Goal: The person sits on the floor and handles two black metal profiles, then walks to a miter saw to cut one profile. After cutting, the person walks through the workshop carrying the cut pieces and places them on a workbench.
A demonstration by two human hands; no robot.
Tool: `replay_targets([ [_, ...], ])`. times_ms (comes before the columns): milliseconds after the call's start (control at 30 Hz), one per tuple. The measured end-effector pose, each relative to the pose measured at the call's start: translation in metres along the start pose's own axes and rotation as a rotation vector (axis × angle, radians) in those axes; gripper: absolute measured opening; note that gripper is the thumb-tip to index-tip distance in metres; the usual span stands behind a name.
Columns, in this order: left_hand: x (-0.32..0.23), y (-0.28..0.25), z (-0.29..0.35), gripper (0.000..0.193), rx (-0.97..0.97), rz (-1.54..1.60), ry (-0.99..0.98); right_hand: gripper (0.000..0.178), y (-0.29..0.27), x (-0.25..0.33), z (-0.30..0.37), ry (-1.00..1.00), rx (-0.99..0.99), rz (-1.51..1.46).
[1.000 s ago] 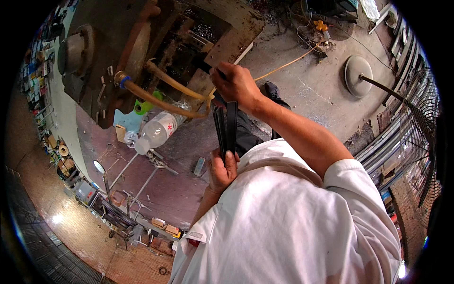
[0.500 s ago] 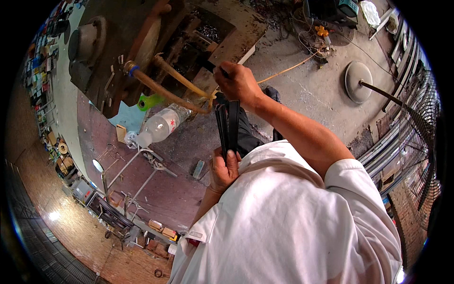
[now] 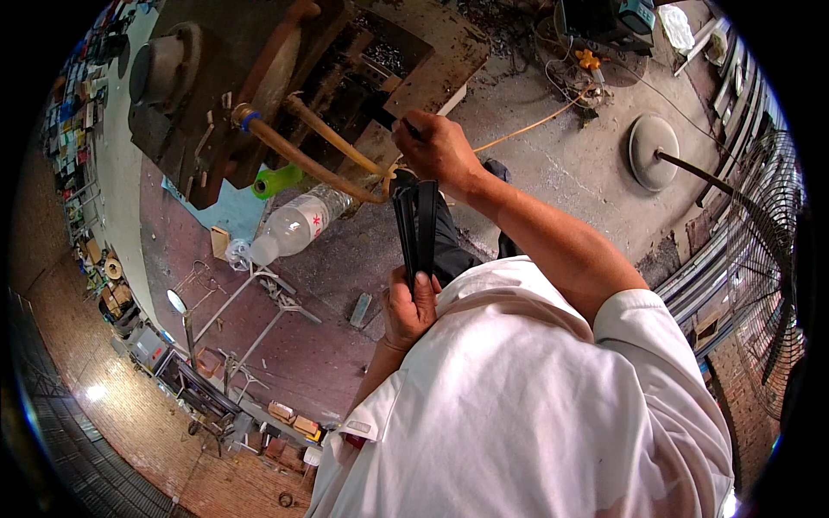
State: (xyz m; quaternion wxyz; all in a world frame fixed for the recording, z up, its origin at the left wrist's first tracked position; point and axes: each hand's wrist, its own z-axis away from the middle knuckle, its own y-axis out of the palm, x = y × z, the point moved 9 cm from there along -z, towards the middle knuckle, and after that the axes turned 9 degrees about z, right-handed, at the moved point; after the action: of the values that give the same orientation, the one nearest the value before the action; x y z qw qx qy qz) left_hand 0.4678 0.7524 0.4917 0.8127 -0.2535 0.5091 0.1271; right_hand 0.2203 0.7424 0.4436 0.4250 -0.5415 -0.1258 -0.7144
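My left hand (image 3: 411,309), close to my body, is wrapped around the lower ends of several long black strips (image 3: 426,226). They stand up side by side, their upper ends just below my other wrist. My right hand (image 3: 437,154) is closed, fingers curled, at the near edge of the machine bed (image 3: 436,76). In it is a dark strip-like piece (image 3: 380,113) that reaches left over the bed into shadow; its far end is hard to make out. Two tan hoses (image 3: 298,160) curve from the machine head (image 3: 259,78) to a tied spot just left of this hand.
Left of my legs lie a large clear plastic bottle (image 3: 298,226) and a green roll (image 3: 275,181). A metal rod frame (image 3: 259,319) stands on the reddish surface. At the right is a fan with a round base (image 3: 654,151); an orange cable (image 3: 527,125) crosses the floor.
The machine head with its brass hose fitting has shifted slightly right in the picture. Both hands keep nearly the same place and grip.
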Motion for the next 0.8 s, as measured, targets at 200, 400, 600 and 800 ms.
replay_targets([
  [200,-0.004,0.002,-0.001,0.025,0.014,-0.003,-0.026,0.037,0.001,0.0,0.001,0.019,0.025,-0.005],
  [400,-0.006,0.004,-0.001,0.026,0.013,0.003,-0.002,0.036,0.002,-0.002,0.0,0.018,0.01,-0.002],
  [600,-0.01,0.008,-0.001,0.028,0.01,0.039,-0.009,0.035,0.002,-0.002,0.0,0.005,0.008,-0.005],
  [800,-0.009,0.015,0.003,0.029,-0.011,0.091,-0.014,0.036,-0.001,0.001,0.002,0.053,0.034,-0.011],
])
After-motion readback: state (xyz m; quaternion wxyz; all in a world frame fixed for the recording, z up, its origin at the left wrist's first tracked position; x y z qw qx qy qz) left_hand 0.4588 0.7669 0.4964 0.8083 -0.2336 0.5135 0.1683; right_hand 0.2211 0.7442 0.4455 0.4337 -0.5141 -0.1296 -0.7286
